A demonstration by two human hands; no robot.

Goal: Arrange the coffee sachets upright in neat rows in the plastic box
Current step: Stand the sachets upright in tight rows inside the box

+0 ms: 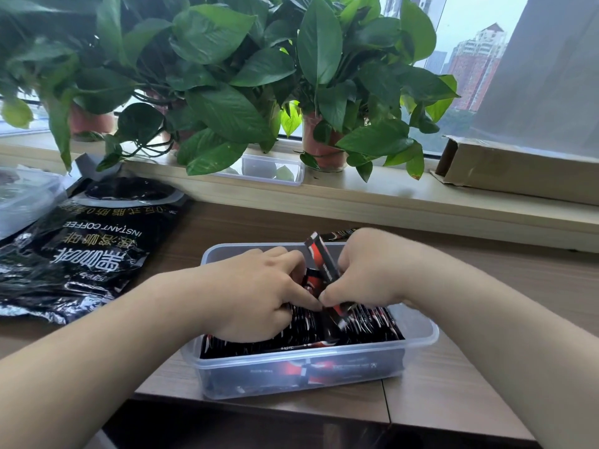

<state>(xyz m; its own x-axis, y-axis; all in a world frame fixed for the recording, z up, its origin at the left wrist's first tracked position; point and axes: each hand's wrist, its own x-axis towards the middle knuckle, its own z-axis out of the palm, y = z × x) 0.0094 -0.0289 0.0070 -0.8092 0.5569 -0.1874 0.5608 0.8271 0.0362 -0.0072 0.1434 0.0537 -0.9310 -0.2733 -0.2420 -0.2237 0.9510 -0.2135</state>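
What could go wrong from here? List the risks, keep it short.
1. The tilted sachet pinched in the right hand is slanted, so it may wedge crookedly or crease among the packed sachets.
2. The left hand bears on the row, and letting go could let sachets lean over.
3. The plastic box sits close to the front edge of the table, so pushing down might shift it toward that edge.

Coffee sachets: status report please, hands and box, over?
Right hand pinches one black-and-red foil sachet, tilted, over clear plastic box. Left hand on packed sachets, grip unclear. Nothing seen blocking.
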